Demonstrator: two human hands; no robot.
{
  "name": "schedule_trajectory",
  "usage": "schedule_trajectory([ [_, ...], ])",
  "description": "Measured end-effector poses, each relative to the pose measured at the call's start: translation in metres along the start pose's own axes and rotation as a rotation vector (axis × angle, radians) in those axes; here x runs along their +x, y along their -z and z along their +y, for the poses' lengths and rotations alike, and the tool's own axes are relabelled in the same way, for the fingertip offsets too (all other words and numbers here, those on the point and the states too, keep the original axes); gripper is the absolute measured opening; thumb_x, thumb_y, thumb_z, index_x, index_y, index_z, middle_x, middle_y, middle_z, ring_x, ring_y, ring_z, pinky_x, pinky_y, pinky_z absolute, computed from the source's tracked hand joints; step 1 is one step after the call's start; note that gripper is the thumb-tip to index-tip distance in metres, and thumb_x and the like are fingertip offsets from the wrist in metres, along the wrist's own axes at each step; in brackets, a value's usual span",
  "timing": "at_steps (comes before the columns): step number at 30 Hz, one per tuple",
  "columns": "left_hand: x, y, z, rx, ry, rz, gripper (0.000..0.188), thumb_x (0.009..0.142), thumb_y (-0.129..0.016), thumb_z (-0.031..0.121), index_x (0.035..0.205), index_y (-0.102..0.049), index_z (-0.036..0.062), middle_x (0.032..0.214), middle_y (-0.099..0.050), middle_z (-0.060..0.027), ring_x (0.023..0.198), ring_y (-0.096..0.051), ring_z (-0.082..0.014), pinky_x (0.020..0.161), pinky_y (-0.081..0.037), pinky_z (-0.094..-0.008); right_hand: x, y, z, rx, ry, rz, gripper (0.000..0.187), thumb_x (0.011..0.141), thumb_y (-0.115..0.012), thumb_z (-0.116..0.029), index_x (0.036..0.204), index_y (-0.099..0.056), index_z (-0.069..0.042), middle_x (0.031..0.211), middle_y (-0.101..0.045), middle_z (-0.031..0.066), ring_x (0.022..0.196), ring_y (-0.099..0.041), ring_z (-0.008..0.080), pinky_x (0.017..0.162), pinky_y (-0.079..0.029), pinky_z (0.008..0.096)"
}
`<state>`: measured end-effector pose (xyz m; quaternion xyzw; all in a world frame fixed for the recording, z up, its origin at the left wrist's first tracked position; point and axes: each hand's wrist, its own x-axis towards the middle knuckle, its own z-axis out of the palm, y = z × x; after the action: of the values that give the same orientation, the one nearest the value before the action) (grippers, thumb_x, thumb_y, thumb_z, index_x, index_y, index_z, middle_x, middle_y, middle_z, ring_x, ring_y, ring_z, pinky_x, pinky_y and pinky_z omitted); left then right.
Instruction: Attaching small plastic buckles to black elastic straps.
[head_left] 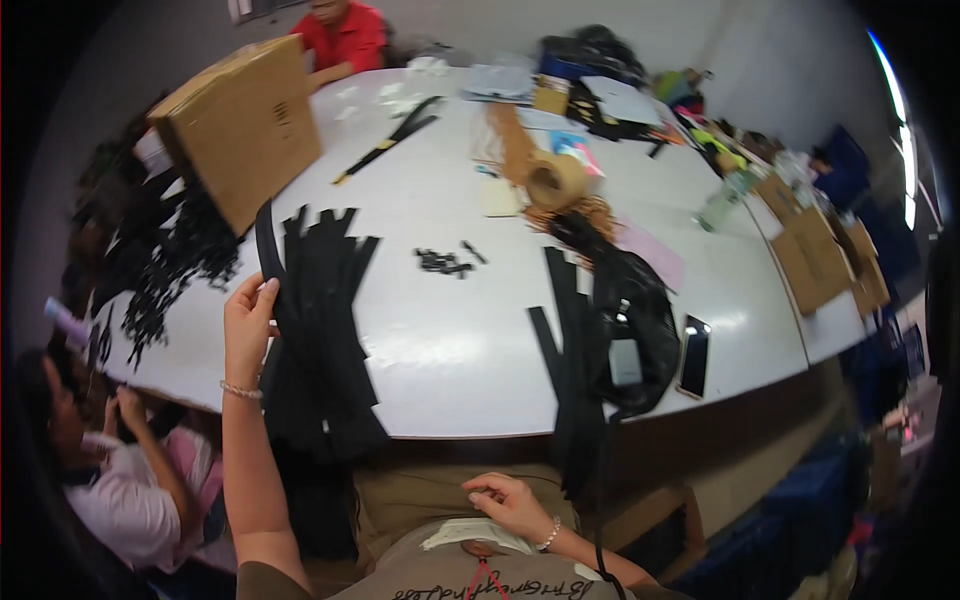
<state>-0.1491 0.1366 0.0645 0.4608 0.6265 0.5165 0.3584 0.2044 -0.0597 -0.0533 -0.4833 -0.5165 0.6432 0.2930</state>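
**Left hand grasping a black strip by the left pile; right hand over lap**

Nearest: right hand (pixel 510 503) over the lap, below the tabletop (pixel 460 350) edge, fingers loosely curled; cannot tell if they grip anything. Co-worker in a pale shirt (pixel 130 490) seated at far left, hands together.

Left hand (pixel 248 312) at the left pile's outer side, thumb and fingers pinching a black strip (pixel 266 235) that rises above the grip. Left pile (pixel 322 340): black strips fanned at the top, lower ends reaching the near edge. Right pile (pixel 570 345): fewer strips, hanging over the edge. Just beside it, black bag (pixel 652 320) with a grey device (pixel 625 362) on it; phone (pixel 694 356) to its right.

Mid: small black parts (pixel 440 262) clustered between the piles; dark heap (pixel 185 240) at left; pink sheet (pixel 650 254) behind the bag. Opened carton (pixel 812 258) at right, clear bottle (pixel 722 205) near it.

Far: tape roll (pixel 556 182), large upright carton (pixel 250 130) at left, loose strips (pixel 392 138), co-worker in red (pixel 350 38) behind.
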Motion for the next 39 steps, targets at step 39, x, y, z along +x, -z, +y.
schedule_trajectory([
  [39, -0.142, -0.199, 0.003, -0.885, 0.842, -0.505, 0.032, 0.089, -0.054, 0.010, 0.120, -0.051, 0.0032, 0.115, -0.057, -0.0051, 0.095, -0.057, -0.0126, 0.081, -0.050, -0.0287, -0.047, 0.128, -0.054, -0.692, -0.004, 0.788, 0.034, 0.075, -0.069, -0.015, 0.102, -0.054, 0.002, 0.087, -0.056, 0.0147, 0.067, -0.057, 0.0268, 0.061, -0.047, 0.0357],
])
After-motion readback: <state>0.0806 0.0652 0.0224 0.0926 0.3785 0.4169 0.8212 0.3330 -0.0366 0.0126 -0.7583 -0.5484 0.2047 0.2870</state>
